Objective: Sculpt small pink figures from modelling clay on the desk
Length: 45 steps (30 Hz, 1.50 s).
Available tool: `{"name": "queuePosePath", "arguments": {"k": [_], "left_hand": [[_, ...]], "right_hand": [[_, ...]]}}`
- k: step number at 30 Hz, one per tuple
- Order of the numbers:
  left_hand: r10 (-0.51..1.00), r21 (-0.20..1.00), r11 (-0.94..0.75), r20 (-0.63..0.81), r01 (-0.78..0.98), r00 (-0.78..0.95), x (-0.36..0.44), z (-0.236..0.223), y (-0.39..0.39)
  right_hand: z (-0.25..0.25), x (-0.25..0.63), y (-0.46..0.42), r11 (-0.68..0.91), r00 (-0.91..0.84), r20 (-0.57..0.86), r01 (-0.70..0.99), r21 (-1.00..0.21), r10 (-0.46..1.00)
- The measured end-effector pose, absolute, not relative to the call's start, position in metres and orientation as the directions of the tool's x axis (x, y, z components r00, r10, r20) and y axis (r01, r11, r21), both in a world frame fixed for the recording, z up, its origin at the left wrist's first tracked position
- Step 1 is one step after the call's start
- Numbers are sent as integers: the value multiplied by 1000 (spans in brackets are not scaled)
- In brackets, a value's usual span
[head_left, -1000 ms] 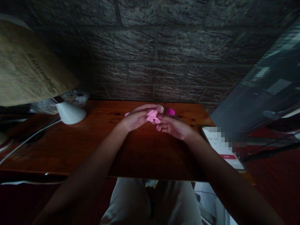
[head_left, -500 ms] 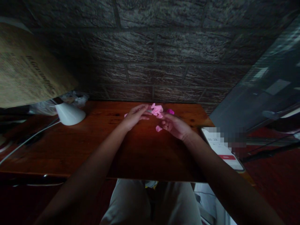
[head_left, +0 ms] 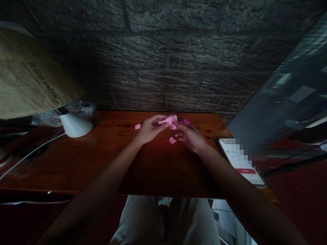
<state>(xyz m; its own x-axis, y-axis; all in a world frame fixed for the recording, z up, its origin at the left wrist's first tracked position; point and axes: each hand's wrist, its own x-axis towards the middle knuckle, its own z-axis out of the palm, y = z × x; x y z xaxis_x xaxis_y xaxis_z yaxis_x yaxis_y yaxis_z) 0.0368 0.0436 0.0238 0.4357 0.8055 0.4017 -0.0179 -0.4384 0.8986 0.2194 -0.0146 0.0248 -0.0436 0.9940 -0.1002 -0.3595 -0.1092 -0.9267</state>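
My left hand [head_left: 150,130] is closed in a pinch on a pink flower [head_left: 169,119], held above the wooden table with its ruffled end toward the right. Close against the flower's right side, my right hand [head_left: 188,136] has its fingers curled and its fingertips at a lower petal. A loose pink petal [head_left: 172,140] lies below the flower, between the hands. Left of my left hand lies another pink piece [head_left: 138,126]. A darker magenta piece [head_left: 185,121] shows just behind my right hand.
The wooden table [head_left: 89,163] meets a dark brick wall [head_left: 148,54]. On the left is a lamp with a white base [head_left: 76,125] and a printed shade [head_left: 33,75], its white cable [head_left: 33,151] trailing left. A lit phone [head_left: 242,165] lies at the right edge.
My left hand's fingers have closed around the flower, which has turned from facing up to lying sideways. The pink piece on the left is now more exposed. My right hand stays beside the flower.
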Motion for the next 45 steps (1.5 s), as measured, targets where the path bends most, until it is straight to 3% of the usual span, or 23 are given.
{"name": "queuePosePath", "arguments": {"k": [9,19,34,45], "left_hand": [[787,880,-474,439,-31,433,38,26,43],[771,898,-432,414,-81,484,39,25,40],[749,832,-555,496,5,439,39,23,43],[703,789,-614,539,14,464,40,23,44]], "right_hand": [[29,221,-17,-275,-212,-209,-357,-893,955],[25,219,-16,-157,-140,-114,-349,-924,984],[22,223,-15,-184,-209,-130,-261,-948,969],[26,223,-17,-69,-66,-59,-165,-984,996]]}}
